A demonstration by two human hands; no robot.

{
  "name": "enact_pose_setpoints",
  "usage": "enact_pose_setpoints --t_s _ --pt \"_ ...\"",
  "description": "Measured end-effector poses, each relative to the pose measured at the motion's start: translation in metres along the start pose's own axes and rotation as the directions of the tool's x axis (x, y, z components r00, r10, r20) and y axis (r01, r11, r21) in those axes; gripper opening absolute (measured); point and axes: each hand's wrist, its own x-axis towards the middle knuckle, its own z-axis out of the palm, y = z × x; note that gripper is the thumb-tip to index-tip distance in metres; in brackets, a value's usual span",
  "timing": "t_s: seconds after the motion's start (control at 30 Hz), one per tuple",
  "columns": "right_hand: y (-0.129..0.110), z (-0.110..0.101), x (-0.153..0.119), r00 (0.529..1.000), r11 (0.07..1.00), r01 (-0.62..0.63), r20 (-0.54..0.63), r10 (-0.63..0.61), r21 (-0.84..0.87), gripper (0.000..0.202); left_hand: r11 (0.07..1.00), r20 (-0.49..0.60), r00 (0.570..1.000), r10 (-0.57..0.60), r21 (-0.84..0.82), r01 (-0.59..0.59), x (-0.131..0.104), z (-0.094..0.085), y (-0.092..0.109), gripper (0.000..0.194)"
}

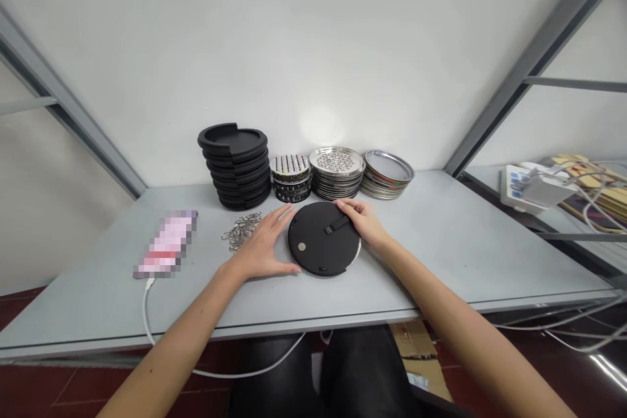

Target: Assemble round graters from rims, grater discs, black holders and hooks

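Observation:
A round black disc [313, 241] lies on the grey table, with a small silver dot, a black tab and a thin metal rim showing at its right edge. My left hand [267, 245] is beside its left edge, thumb and fingers spread apart. Fingers of my right hand [365, 222] rest on the disc's upper right edge, gripping it by the rim near the tab. Left of the disc, partly behind my left hand, is a pile of small metal rings and clasps [240, 230].
Along the wall stand a stack of black round holders [238, 170], patterned discs [291, 176], perforated metal discs [336, 173] and metal lids [386, 173]. A phone [166, 245] with a white cable [145, 307] lies left. A power strip [522, 189] sits beyond the right frame.

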Motion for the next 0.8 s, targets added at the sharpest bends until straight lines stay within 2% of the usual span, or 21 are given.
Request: enact_pose_setpoints --t_s 0.1,0.2,0.27,0.4,0.47,0.57,0.63,0.8 --pt "0.005 0.003 0.001 0.994 0.984 0.099 0.071 -0.089 -0.151 0.050 0.998 0.051 0.997 0.050 0.037 -0.052 0.000 0.001 0.002 0.100" --pt "0.007 0.004 -0.002 0.954 0.918 0.257 0.233 -0.190 -0.301 0.051 0.996 0.093 0.993 0.069 0.044 -0.074 0.001 0.002 0.001 0.091" --pt "0.009 0.003 -0.004 0.930 0.858 0.321 0.305 -0.205 -0.400 0.054 0.997 0.103 0.993 0.065 0.030 -0.069 0.000 0.003 0.000 0.089" --pt "0.011 0.000 -0.007 0.915 0.730 0.385 0.337 -0.221 -0.566 0.062 0.998 0.109 0.992 0.057 0.008 -0.058 -0.001 0.003 -0.004 0.075" --pt "0.009 -0.002 -0.008 0.885 0.681 0.455 0.375 -0.275 -0.575 0.064 0.999 0.111 0.993 0.047 0.016 -0.049 -0.001 0.004 -0.006 0.071" --pt "0.003 -0.003 -0.010 0.795 0.621 0.587 0.514 -0.322 -0.519 0.064 0.999 0.085 0.996 0.024 0.032 -0.026 -0.002 0.004 -0.010 0.066" --pt "0.000 -0.003 -0.011 0.756 0.602 0.627 0.571 -0.319 -0.494 0.061 0.999 0.055 0.998 -0.007 0.040 0.005 -0.002 0.003 -0.013 0.063" --pt "-0.003 -0.004 -0.010 0.779 0.583 0.611 0.538 -0.323 -0.535 0.053 0.992 -0.046 0.995 -0.092 0.088 0.095 -0.002 0.004 -0.021 0.054"
